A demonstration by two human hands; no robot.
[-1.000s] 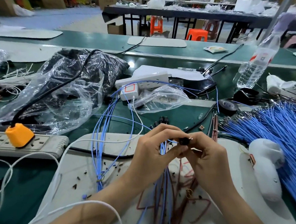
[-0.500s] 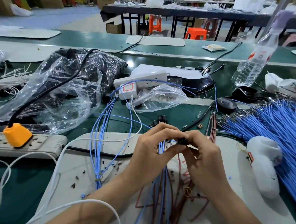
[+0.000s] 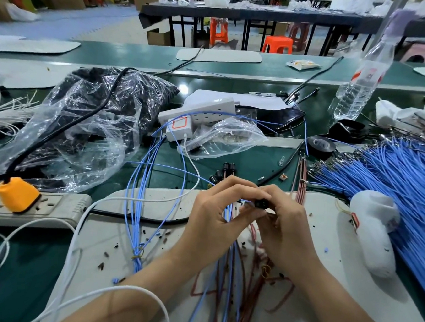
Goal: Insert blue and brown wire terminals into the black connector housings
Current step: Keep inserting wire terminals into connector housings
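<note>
A small black connector housing (image 3: 260, 204) is pinched between the fingertips of both hands above the grey mat. My left hand (image 3: 218, 211) holds it from the left, with blue wires (image 3: 228, 212) running down under its palm. My right hand (image 3: 285, 230) pinches it from the right, and brown wires (image 3: 251, 282) trail below toward me. Several loose black housings (image 3: 224, 171) lie on the green table just beyond my hands. A big fan of blue wires with terminals (image 3: 392, 179) lies at the right.
A grey mat (image 3: 326, 242) covers the near table. A power strip with an orange plug (image 3: 17, 195) is at the left, plastic bags (image 3: 84, 128) behind it. A white wrapped tool (image 3: 374, 228), black tape roll (image 3: 320, 144) and water bottle (image 3: 361, 77) stand right.
Both hands stay together on the housing; they have shifted slightly and the fingers have closed in tighter around it. Nothing else on the table has moved.
</note>
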